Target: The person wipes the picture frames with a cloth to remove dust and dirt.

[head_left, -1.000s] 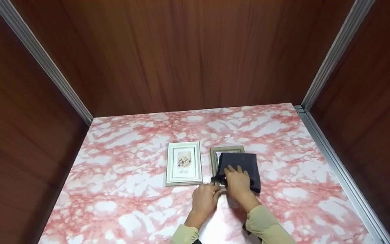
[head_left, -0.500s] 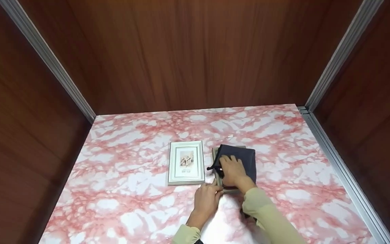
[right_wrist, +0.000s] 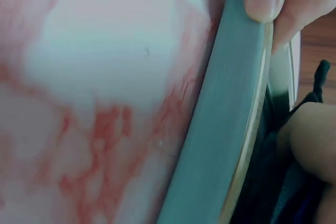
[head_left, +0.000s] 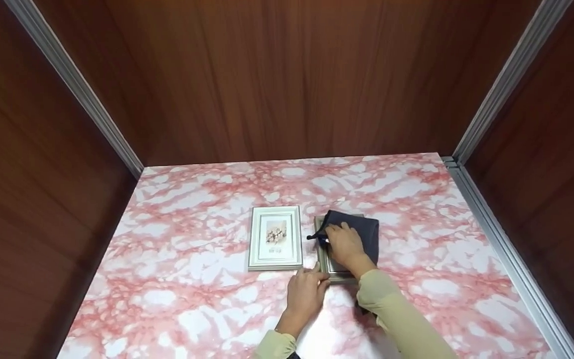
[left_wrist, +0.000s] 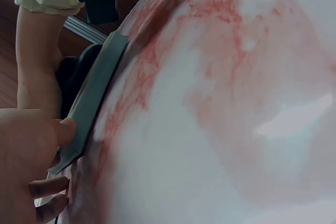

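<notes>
A picture frame (head_left: 343, 278) with a dull gold-green border lies flat on the table, much of its face hidden under a dark cloth (head_left: 365, 230). At its near left corner my left hand (head_left: 304, 294) grips the edge, the thumb (right_wrist: 261, 3) against the frame's side in the right wrist view. My right hand (head_left: 346, 247) holds the folded cloth against the glass, with bent fingers and a loose corner of cloth sticking out to the left. In the left wrist view, the frame's side (left_wrist: 97, 93) stands between my left fingers and the cloth (left_wrist: 71, 80) beyond.
A second, pale picture frame (head_left: 275, 212) with a flower print lies just left of the first. Both are on a red-and-white marbled tabletop (head_left: 192, 294). Brown wood-grain panels (head_left: 277, 80) with metal corner strips stand around the back and sides.
My right hand has slid the cloth up and left over the frame, uncovering more of its near edge. My left hand stays at the near left corner. The head view has shifted slightly.
</notes>
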### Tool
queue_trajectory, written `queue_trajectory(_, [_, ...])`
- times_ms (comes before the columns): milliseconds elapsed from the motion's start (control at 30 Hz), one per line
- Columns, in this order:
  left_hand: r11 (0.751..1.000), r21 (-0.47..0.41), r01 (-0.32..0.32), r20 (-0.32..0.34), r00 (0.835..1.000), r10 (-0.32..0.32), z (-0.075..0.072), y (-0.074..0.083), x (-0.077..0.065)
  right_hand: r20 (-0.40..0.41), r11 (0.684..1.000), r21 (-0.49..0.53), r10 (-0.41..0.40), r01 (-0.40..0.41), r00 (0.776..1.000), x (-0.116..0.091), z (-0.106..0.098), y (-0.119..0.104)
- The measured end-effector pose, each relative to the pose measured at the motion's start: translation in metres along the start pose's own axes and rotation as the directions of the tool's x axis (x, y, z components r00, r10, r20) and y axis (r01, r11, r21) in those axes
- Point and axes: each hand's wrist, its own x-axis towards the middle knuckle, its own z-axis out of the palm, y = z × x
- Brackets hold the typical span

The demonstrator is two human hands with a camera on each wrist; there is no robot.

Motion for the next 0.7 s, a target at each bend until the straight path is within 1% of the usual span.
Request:
queue_trajectory(100, [1.000,0.002,-0.006,-0.004,1.000,0.006,0.003,0.002,0.001,0.008,0.999,-0.037,0.037,-0.037,0.999,0.001,-0.008,0.002])
queue_trajectory(233, [1.000,0.008,-0.024,-0.008,1.000,0.024,0.006,0.004,0.003,0.077,0.993,-0.059,0.107,-0.102,0.991,0.002,-0.020,0.009])
queue_trajectory(367, [1.000,0.022,-0.022,-0.011,1.000,0.022,0.005,0.004,0.001,0.137,0.987,-0.052,0.160,-0.154,0.978,0.002,-0.027,0.020])
queue_trajectory(467, [1.000,0.025,-0.011,-0.014,1.000,0.011,0.004,0.003,0.001,0.173,0.986,-0.027,0.167,-0.164,0.971,0.000,-0.030,0.026])
queue_trajectory(533, [1.000,0.031,-0.005,-0.022,1.000,0.005,0.004,0.002,0.001,0.207,0.987,-0.005,0.157,-0.159,0.966,-0.001,-0.033,0.027])
queue_trajectory(700, [0.999,0.029,-0.016,-0.042,0.999,0.017,0.004,0.000,0.000,0.288,0.987,0.042,0.136,-0.154,0.948,-0.013,-0.040,0.021])
